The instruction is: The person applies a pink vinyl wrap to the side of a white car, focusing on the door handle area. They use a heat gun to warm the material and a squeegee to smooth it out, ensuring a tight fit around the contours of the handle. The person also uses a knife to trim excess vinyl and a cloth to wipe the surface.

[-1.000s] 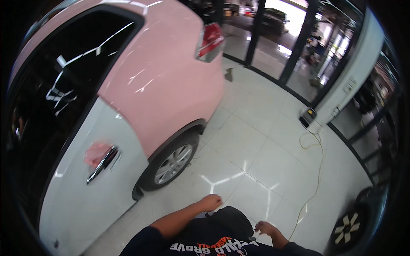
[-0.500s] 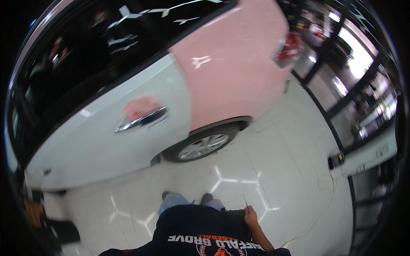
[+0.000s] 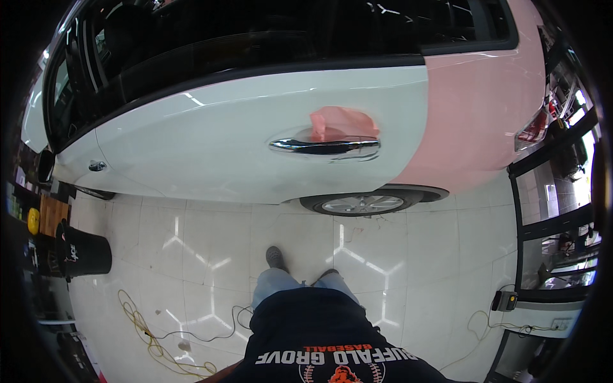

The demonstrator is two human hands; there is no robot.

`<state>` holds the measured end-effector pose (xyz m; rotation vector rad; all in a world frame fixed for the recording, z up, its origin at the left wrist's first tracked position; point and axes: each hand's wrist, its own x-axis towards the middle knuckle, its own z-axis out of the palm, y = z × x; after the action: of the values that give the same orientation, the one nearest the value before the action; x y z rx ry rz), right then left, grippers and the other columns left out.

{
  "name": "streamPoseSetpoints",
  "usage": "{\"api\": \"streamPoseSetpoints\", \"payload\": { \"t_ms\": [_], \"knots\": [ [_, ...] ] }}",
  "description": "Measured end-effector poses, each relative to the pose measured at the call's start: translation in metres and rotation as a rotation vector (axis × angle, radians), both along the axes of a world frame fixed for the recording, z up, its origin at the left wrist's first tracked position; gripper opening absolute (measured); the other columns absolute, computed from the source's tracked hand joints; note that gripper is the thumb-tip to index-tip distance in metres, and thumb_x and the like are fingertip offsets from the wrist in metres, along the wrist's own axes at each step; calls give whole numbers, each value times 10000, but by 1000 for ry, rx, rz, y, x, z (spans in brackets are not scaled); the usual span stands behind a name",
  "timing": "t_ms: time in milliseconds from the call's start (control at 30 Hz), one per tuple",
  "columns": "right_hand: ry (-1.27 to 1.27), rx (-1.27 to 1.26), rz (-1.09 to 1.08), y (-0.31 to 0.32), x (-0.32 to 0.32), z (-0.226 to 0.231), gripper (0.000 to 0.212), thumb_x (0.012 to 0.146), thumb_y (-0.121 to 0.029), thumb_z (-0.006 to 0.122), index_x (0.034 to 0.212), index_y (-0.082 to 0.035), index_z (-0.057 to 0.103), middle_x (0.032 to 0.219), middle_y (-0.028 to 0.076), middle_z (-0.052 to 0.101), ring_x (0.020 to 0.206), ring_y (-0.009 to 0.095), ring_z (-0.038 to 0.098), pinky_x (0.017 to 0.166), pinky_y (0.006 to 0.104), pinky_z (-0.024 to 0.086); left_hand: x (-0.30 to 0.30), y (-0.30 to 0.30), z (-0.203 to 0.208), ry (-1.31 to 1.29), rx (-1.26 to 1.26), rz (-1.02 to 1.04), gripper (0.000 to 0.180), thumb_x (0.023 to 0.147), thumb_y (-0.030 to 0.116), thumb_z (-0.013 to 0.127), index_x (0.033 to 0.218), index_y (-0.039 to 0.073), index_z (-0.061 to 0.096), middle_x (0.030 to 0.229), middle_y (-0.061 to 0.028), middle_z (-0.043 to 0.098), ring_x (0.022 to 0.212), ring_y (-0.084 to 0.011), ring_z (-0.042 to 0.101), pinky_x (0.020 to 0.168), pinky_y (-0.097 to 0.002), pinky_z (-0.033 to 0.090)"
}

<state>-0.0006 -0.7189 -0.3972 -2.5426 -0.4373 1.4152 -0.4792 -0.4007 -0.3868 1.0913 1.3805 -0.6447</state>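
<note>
Neither my left hand nor my right hand shows; only a sliver of my left arm enters at the lower edge. In front of me stands a car with a white door and a pink rear panel. A chrome door handle crosses the white door. Just above it, a loose flap of pink film sticks up, partly folded. The rear wheel sits below the body's edge.
A black bucket stands on the tiled floor at the left. A yellow cable lies coiled at lower left, with a dark cord running from it. A small dark box sits by the glass wall at right.
My view has swung left and levelled, so the car now lies more squarely across it. My right hand, earlier low at the right with a thin item, has left the picture.
</note>
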Motion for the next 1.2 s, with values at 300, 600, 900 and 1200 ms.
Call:
{"api": "streamPoseSetpoints", "payload": {
  "t_ms": [300,600,900,1200],
  "knots": [
    [-134,-171,-257,-42,-143,4,294,961,-262,523,959,21,601,871,253,644,852,440,624,760,516,491,-40,139,1,-188,4,-462,355,961,366,589,1148,84,696,1176,-156,680,1200,-273,583,1037,-388,422],
    [-295,422,-468,264,-34,118,260,1017,-209,494,1011,15,626,756,98,600,646,138,563,641,317,492,380,311,240,-1180,1438,-764,407,836,136,693,1211,10,597,1285,-197,540,1160,-407,514,1003,-484,425],
    [199,1015,-194,472,16,130,226,1024,-113,442,1202,-7,533,855,109,635,748,209,624,716,345,509,456,307,249,-754,1660,-834,620,812,198,717,1337,-32,481,1221,-226,516,1078,-395,521,960,-496,409],
    [4,1269,304,518,59,146,285,1007,-169,487,1239,-21,557,927,185,671,844,373,658,756,413,524,450,292,263,-722,1520,-805,610,822,221,702,1330,-34,484,1242,-225,523,1110,-404,507,959,-500,408]
  ]
}}
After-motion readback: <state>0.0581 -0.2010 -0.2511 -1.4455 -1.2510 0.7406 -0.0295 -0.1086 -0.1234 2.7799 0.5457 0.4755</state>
